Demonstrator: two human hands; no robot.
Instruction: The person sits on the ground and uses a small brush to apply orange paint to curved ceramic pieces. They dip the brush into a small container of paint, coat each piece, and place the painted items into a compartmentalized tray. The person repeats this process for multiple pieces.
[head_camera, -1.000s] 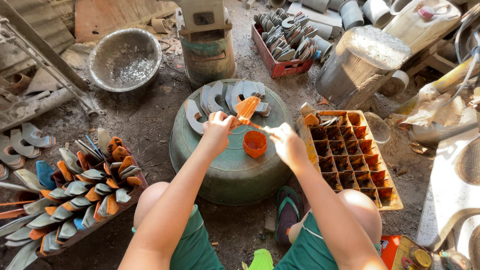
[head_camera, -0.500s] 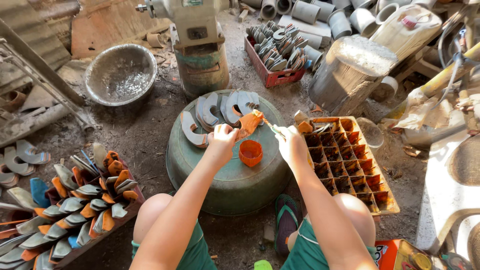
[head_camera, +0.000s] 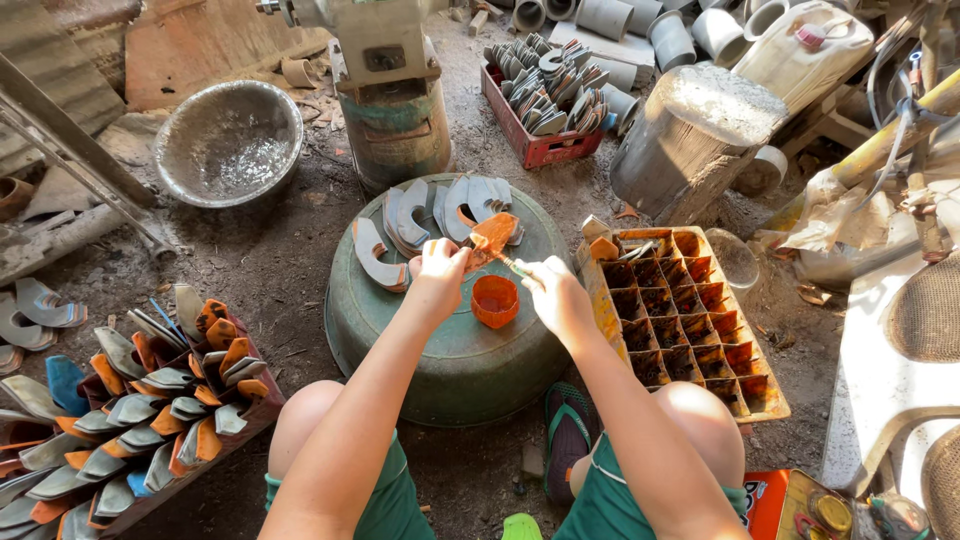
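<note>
Pinched between the thumb and fingers of our left hand (head_camera: 437, 272) is a curved grey piece (head_camera: 492, 236), its upper face already coated orange, held tilted just above the far half of the upturned green basin (head_camera: 450, 370). Our right hand (head_camera: 555, 292) is closed on a thin brush (head_camera: 512, 265), whose tip meets the piece's lower edge. We judge this to be the coating step, partway through one piece (the orange seems to cover most of the face we can see, though the underside is hidden).

A small orange cup (head_camera: 495, 301) of the same colour stands near the basin's middle, just below both hands. Uncoated grey pieces (head_camera: 420, 212) lie fanned along the basin's far edge, touching one another. To the right, just beside the basin, sits an orange-stained compartment tray (head_camera: 690, 320), its cells mostly unfilled. At left, a crate of grey and orange pieces (head_camera: 150, 400) rests on the dirt floor.

What comes next, as we read it, calls for a steady left grip and short brush strokes kept to the edge, with a dip into the cup within easy reach.
</note>
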